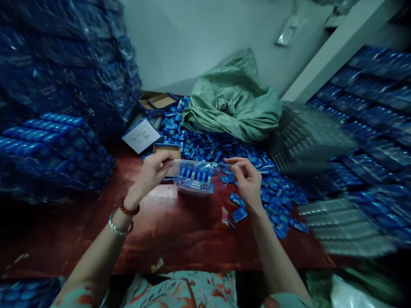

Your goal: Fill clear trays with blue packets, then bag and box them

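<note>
The left hand (154, 171) and right hand (247, 179) each pinch an end of a clear plastic bag of small blue packets (195, 179), held just above the reddish-brown wooden desk (180, 231); both grips are narrow, closed on the bag's top edge; its printed strip is too blurred to read; the white printed sheet (141, 135) is likewise illegible; the stacked blue packs at right (369, 128) smear with motion; the loose blue packets (272, 192) run partly under the crumpled green sack (234, 102).
</note>
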A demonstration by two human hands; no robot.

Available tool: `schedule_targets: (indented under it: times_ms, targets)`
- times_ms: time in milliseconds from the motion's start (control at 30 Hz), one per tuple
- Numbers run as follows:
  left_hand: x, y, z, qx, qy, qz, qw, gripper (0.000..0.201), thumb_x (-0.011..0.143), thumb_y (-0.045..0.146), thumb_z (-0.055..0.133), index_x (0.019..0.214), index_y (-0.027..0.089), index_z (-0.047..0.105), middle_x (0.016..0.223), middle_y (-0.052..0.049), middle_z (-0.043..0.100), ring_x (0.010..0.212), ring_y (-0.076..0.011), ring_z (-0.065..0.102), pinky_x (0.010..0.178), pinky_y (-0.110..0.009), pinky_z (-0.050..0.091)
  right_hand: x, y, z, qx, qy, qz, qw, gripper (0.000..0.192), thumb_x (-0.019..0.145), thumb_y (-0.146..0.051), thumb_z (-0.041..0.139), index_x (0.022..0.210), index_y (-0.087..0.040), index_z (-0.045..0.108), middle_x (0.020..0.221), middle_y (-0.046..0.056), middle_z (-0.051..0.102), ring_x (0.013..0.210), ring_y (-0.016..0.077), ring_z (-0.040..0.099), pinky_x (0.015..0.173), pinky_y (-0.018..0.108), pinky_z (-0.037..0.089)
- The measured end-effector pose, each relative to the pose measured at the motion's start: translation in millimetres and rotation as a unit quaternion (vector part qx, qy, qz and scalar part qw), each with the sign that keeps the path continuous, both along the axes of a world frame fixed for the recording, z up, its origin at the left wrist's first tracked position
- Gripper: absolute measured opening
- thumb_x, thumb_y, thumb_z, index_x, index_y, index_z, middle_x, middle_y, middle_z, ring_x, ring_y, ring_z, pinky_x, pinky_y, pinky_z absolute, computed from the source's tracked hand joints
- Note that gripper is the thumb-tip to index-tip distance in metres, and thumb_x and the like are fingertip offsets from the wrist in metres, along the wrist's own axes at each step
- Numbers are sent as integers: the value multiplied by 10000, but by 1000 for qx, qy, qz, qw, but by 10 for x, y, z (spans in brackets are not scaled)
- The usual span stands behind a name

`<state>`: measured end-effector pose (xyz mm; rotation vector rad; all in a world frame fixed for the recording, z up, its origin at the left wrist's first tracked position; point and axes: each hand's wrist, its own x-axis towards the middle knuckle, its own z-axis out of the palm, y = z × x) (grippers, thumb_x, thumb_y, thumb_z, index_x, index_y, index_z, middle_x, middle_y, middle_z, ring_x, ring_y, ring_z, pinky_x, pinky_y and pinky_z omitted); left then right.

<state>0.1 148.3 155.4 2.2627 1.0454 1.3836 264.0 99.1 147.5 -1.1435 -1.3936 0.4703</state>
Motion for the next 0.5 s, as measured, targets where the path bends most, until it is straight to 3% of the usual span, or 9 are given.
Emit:
schedule_targets:
  times_ms: [133, 233, 333, 400, 500]
  targets:
    - [129, 411, -56, -75, -170, -65, 980, 208, 798, 348, 628, 695, 167, 629, 899, -67, 685, 872, -181, 616, 800, -290, 468, -99, 498, -86, -47, 175, 67, 981, 233, 838, -438, 548, 766, -224, 492, 631, -29, 647, 584, 167, 658, 610, 319, 543]
    - [243, 549, -163, -194, -291, -117, 929, 251, 817, 392, 599, 765, 153, 658, 849, -70, 709, 823, -191, 661, 810, -329, 498, -171, 728, -131, -35, 210, 35, 976, 261, 795, -460, 587, 773, -231, 465, 503, -64, 592, 440, 166, 608, 472, 284, 513]
    - [358, 585, -232, -265, -382, -151, 872, 294, 795, 427, 620, 775, 136, 661, 774, -59, 710, 741, -193, 683, 776, -342, 528, -178, 874, -145, -47, 216, -22, 975, 302, 771, -498, 586, 771, -229, 450, 454, -70, 554, 392, 167, 573, 420, 275, 484]
    - [427, 586, -237, -283, -419, -152, 849, 310, 771, 443, 646, 763, 133, 659, 745, -54, 711, 726, -196, 689, 763, -343, 537, -142, 934, -135, -66, 192, -57, 977, 318, 770, -519, 567, 754, -226, 446, 444, -70, 524, 387, 164, 549, 430, 287, 480]
    - [504, 583, -199, -282, -453, -135, 835, 331, 755, 460, 660, 757, 130, 662, 733, -57, 715, 715, -197, 691, 764, -347, 542, -104, 944, -63, 7, 57, -162, 985, 280, 798, -474, 556, 830, -198, 519, 632, -1, 602, 606, 188, 610, 619, 345, 515]
